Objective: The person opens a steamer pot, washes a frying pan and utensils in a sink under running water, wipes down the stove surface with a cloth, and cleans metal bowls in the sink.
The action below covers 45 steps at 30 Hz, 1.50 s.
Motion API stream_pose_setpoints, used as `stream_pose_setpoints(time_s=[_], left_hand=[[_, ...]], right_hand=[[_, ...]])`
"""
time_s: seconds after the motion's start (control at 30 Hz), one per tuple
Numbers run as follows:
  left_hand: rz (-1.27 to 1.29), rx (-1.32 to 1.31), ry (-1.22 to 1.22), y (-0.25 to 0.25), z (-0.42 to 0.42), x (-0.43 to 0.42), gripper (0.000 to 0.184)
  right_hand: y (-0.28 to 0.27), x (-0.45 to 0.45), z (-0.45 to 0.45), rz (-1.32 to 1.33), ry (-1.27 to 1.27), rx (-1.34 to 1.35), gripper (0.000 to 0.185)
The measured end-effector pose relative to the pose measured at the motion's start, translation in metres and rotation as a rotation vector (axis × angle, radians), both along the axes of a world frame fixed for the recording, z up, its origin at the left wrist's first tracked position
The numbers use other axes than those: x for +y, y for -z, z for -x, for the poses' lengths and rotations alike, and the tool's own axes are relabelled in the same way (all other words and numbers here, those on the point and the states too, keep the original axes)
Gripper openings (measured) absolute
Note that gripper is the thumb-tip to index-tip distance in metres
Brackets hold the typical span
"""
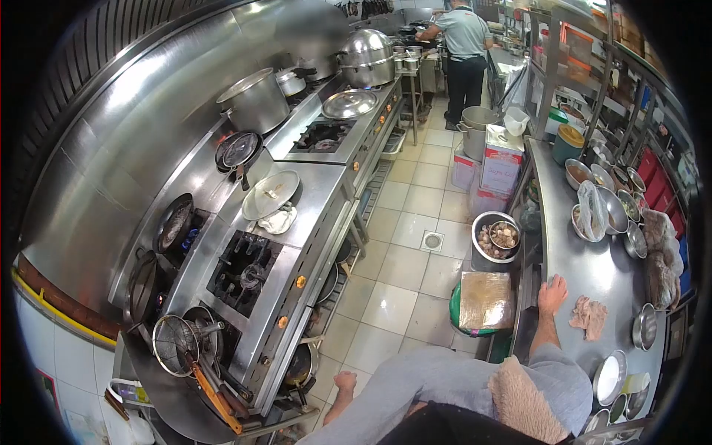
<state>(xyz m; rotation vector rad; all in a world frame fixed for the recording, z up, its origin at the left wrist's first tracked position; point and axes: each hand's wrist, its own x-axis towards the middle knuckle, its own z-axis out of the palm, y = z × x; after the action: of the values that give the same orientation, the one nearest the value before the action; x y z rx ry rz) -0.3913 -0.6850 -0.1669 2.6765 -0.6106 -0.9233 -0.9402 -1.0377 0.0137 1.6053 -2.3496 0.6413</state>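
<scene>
My right hand point(552, 295) rests on the edge of the steel counter point(560, 256), its fingers bent over the surface; whether anything is under it cannot be made out. Just right of it on the counter lies a pinkish crumpled cloth or piece of meat point(589, 317). Low in the view, my left hand point(345, 380) hangs over the floor beside the stove, fingers curled, touching nothing that shows. A brown towel point(523, 400) lies over my grey clothing.
A stove point(319, 182) with burners, pans and a large pot point(254, 101) runs along the left. A bowl of food pieces point(486, 248) and a box point(486, 300) stand beside the counter. Several bowls line its right side. Another person point(464, 44) stands at the far end.
</scene>
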Motion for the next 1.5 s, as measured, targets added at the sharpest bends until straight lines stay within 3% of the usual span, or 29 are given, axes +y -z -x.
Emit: stream_pose_setpoints(time_s=[0.13,0.3,0.5,1.5], left_hand=[[-0.015,-0.006,0.037,0.002,-0.004,0.002,0.034],[-0.023,-0.021,-0.102,0.002,-0.001,0.001,0.031],[-0.004,0.023,-0.004,-0.004,-0.006,0.0,0.033],[0.02,-0.013,-0.033,-0.009,-0.01,-0.003,0.033]], right_hand=[[-0.007,0.001,-0.002,-0.031,-0.007,-0.024,0.046],[-0.007,0.001,-0.003,-0.023,0.001,-0.011,0.045],[-0.011,0.003,-0.005,-0.029,0.002,-0.015,0.044],[-0.02,0.004,-0.011,-0.111,0.021,-0.046,0.044]])
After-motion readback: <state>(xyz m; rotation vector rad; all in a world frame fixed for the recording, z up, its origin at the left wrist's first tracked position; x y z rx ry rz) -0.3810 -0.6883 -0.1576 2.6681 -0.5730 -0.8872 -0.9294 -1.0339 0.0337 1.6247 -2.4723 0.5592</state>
